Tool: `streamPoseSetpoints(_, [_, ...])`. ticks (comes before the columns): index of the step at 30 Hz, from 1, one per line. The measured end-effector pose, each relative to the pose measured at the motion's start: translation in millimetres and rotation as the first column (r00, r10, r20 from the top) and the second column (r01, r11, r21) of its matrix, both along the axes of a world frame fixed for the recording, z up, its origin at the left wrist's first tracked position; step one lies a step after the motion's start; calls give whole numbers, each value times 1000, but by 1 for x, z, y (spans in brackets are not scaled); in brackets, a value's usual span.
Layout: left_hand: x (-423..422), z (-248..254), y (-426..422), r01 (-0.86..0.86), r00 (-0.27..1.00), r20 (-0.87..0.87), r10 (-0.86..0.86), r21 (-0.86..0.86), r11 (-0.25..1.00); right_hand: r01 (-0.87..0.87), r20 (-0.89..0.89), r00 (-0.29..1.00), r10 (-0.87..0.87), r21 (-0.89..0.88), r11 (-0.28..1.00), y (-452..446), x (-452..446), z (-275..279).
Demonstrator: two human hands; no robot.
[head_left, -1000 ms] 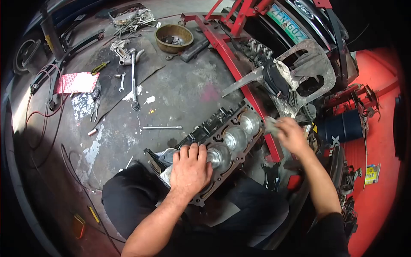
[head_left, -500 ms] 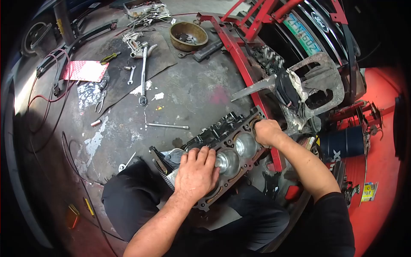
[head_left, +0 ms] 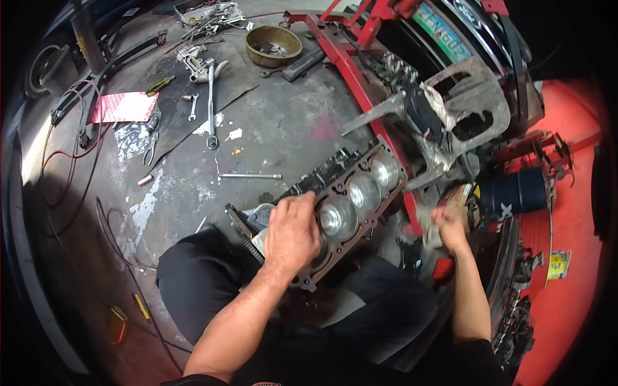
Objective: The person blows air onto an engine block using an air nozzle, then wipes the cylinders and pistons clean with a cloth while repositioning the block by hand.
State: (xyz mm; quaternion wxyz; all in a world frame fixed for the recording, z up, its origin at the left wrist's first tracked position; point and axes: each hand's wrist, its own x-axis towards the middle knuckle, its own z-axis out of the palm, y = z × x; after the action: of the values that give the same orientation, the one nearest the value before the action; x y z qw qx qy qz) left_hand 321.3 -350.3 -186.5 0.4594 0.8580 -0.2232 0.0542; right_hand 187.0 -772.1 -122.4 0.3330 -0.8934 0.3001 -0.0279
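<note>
Engine block across the workspace, viewed from above. The engine block [head_left: 369,222] lay diagonally in front of my bent knees, its far end beside a red steel frame [head_left: 360,96]; whether the two touched could not be told. My left hand [head_left: 291,233] rested palm down on the near end, fingers side by side and slightly bent, pinching nothing and covering part of the upper face. My right hand [head_left: 448,222], blurred, hung off the block's right side, its fingers closed around a pale rag [head_left: 429,235].

Stage of work: the upper face was exposed, with no cylinder head over it, and three round cylinder bores lay open in a row, their insides bright; a fourth was partly hidden by my left hand. I judged the bores the cleaner part. Brown discolouration ran along the right margin of the face, which I judged the part less finished. The area beneath my hand could not be assessed.

Surroundings: a long ratchet wrench [head_left: 211,106], a combination spanner [head_left: 193,108] and a slender metal bar [head_left: 250,176] lay on the floor, well apart from both hands; a basin [head_left: 273,63] stood beyond them.
</note>
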Motion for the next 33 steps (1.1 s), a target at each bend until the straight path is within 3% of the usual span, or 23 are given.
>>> streamPoseSetpoints(1, [-5, -1, 2, -15, 999, -34, 11, -97, 995, -53, 115, 991, 66, -113, 992, 22, 16, 3])
streamPoseSetpoints(2, [-9, -3, 4, -1, 1000, -31, -1, -79, 997, -90, 226, 963, 144, -234, 968, 54, 50, 9])
streamPoseSetpoints(4, [-14, -4, 11, -183, 977, 92, 194, -121, 976, -107, 341, 912, 231, -345, 933, 99, 88, 6])
streamPoseSetpoints(6, [-19, -1, 28, -244, 958, 178, 226, 85, 966, -310, 274, 836, 475, -479, 821, 134, 110, -4])
streamPoseSetpoints(8, [-27, -18, 35, -289, 957, 11, 291, 152, 945, -594, 34, 640, 768, -612, 522, 147, 121, -13])
streamPoseSetpoints(9, [-27, -24, 35, -297, 954, 13, 299, 153, 942, -691, -178, 481, 858, -679, 246, 140, 129, -17])
streamPoseSetpoints(10, [-24, -24, 35, -297, 954, 2, 299, 122, 947, -693, -178, 473, 863, -680, 239, 134, 139, -14])
streamPoseSetpoints(12, [-23, -23, 34, -302, 952, -27, 306, 97, 948, -752, -430, 190, 883, -642, -151, 123, 153, -7])
streamPoseSetpoints(13, [-23, -22, 34, -305, 952, -7, 306, 68, 950, -709, -476, 135, 869, -659, -251, 118, 163, -1])
streamPoseSetpoints(14, [-23, -22, 34, -304, 953, 11, 304, 38, 952, -747, -471, 188, 862, -638, -186, 117, 171, 0])
streamPoseSetpoints(17, [-21, -21, 32, -317, 948, -10, 317, 20, 948, -819, -556, 236, 797, -556, -145, 125, 175, -4])
streamPoseSetpoints(19, [-20, -22, 33, -323, 946, -16, 323, -4, 947, -821, -558, 455, 694, -565, 84, 136, 164, -6])
streamPoseSetpoints(20, [-19, -23, 34, -331, 944, -21, 331, -8, 944, -823, -563, 448, 695, -563, 74, 142, 156, -5])
streamPoseSetpoints(22, [-20, -23, 36, -300, 953, -47, 300, 24, 954, -676, -552, 734, 395, -539, 503, 151, 139, -3])
streamPoseSetpoints(23, [-21, -24, 37, -293, 953, -67, 295, 29, 956, -677, -557, 732, 391, -539, 500, 147, 134, 0])
streamPoseSetpoints(24, [-23, -24, 37, -291, 954, -69, 292, 24, 956, -571, -558, 722, 408, -148, 807, 138, 129, 6])
streamPoseSetpoints(25, [-24, -23, 38, -292, 955, -49, 292, 1, 956, -322, -546, 721, 427, 281, 904, 132, 126, 11])
streamPoseSetpoints(26, [-24, -23, 38, -297, 955, -26, 296, -23, 955, -258, -450, 744, 494, 489, 833, 136, 116, 26])
streamPoseSetpoints(28, [-22, -27, 36, -314, 949, -35, 313, -43, 948, -134, -336, 904, 262, 360, 923, 152, 97, 27])
streamPoseSetpoints(31, [-22, -25, 33, -332, 943, -51, 329, -56, 942, -47, -157, 986, 55, 58, 997, 155, 119, 6])
streamPoseSetpoints(32, [-21, -24, 32, -327, 945, -48, 325, -49, 944, 2, -161, 987, 11, 82, 997, 157, 134, -9])
streamPoseSetpoints(33, [-21, -24, 33, -325, 945, -41, 323, -43, 945, 140, -136, 985, -105, 285, 948, 155, 147, -38])
